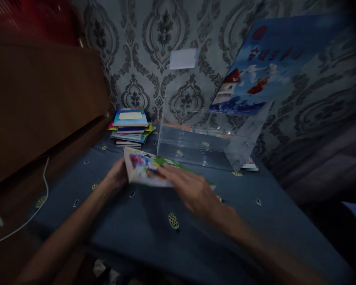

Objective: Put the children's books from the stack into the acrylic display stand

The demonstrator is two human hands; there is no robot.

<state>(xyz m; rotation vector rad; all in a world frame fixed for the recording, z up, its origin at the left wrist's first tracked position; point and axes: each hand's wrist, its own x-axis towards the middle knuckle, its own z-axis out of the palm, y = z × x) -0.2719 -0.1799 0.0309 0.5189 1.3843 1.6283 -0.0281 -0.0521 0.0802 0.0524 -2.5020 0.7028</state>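
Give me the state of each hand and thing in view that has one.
Thin book with colourful green-and-white illustrated cover: tilted, cover facing up.
Left bare hand: gripping the book's left end.
Right bare hand: blurred, fingers against its cover.
Stack of multicoloured paper books: lying flat, edges uneven.
Clear plastic rack: standing on the dark blue patterned cloth.
Blue illustrated rectangular panel: slanted, support unclear.
Thin white cable: slack, curving.
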